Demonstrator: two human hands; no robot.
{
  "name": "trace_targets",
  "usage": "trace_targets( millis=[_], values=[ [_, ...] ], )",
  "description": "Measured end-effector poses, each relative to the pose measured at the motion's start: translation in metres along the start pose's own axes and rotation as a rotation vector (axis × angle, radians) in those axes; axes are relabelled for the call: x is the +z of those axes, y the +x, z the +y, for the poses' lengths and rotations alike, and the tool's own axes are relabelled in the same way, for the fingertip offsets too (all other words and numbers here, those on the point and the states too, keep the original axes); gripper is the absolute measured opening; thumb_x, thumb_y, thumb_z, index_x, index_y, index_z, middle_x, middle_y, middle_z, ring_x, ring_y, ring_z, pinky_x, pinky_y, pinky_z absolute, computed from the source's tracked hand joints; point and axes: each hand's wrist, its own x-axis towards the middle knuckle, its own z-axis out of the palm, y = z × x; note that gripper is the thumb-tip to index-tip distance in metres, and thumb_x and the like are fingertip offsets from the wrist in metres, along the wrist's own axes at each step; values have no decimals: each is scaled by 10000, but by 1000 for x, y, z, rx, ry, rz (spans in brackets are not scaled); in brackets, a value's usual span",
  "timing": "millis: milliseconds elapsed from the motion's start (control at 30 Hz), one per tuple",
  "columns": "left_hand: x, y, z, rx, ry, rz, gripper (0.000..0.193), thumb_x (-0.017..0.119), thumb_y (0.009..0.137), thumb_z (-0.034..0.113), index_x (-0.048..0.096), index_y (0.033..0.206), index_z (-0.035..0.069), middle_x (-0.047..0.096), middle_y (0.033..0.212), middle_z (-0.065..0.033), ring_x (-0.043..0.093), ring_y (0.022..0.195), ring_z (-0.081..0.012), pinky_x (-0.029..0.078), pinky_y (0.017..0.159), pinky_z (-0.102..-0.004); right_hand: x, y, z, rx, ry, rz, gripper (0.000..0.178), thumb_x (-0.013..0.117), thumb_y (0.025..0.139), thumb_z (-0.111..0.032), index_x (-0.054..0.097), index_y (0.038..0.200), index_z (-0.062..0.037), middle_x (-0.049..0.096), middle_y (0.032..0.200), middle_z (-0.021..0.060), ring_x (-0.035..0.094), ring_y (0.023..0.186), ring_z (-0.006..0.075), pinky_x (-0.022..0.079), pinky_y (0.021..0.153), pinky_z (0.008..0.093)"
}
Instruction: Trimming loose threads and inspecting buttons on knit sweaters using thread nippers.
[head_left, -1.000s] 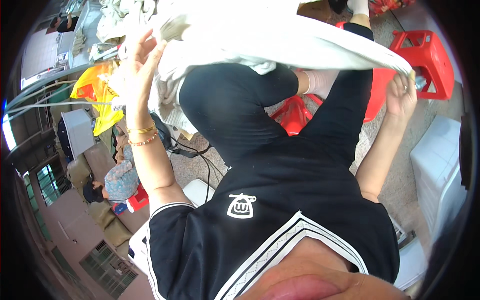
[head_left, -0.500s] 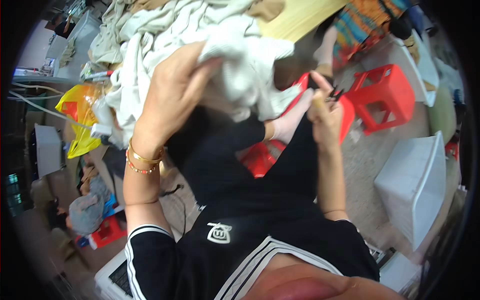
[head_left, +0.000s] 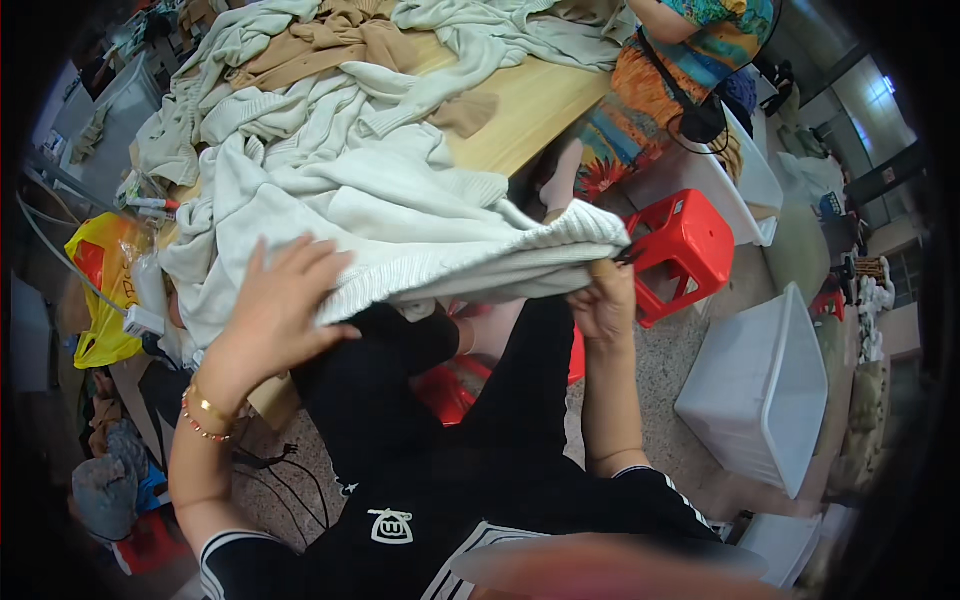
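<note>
A white knitted sweater (head_left: 410, 235) is spread from the table edge over my lap, its ribbed hem running across in front of me. My left hand (head_left: 280, 310) lies with fingers apart at the left part of the hem. At the hem's right end my right hand (head_left: 608, 305) is closed on the knit, thumb on top. A small dark tool (head_left: 628, 256) shows by the right fingers, mostly hidden, so its kind is unclear. More white and brown knitwear (head_left: 345, 45) is heaped on the wooden table (head_left: 535, 100).
A person in a colourful patterned garment (head_left: 640, 85) sits beyond the table's right corner. Red plastic stools (head_left: 690, 240) and a white plastic bin (head_left: 750, 390) stand to my right. At the left hang a yellow bag (head_left: 95, 290) and a cable with a white socket block (head_left: 143, 320).
The bunched white knit has been opened out across my lap. My right hand, earlier raised away from it, now grips the hem. My left hand has let go and spread its fingers.
</note>
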Motion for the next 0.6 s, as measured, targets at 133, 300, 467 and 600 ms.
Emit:
trace_targets(
  millis=[133,300,467,600],
  values=[
    [-15,0,-21,-242,-337,46,413,521,757,-10,577,1165,-21,615,1174,-179,600,1073,-330,455,938,-347,-29,-4,-19,-56,306,-187,315,618,923,-193,558,1190,-37,680,978,87,549,554,62,396,437,162],
    [-44,33,13,-49,-1398,781,476,404,850,-5,502,1315,-28,633,1164,-143,632,1011,-193,480,926,-299,8,-23,-26,-228,429,-438,600,673,855,-294,449,1348,-34,535,1308,145,500,1238,303,343,1099,482],
    [-15,86,87,450,-1249,216,677,727,794,137,423,1382,-3,512,1304,-149,497,1217,-223,378,1052,-330,7,-44,-34,-507,176,-53,505,534,895,-416,456,1235,-50,474,1189,93,473,1102,231,374,967,424],
    [37,92,123,518,-1086,140,900,818,678,249,353,1425,57,475,1340,-179,470,1241,-325,387,1033,-379,-19,-65,-22,-308,388,-87,680,475,915,-463,344,1444,-56,421,1435,135,401,1329,306,281,1135,476]
  ],
)
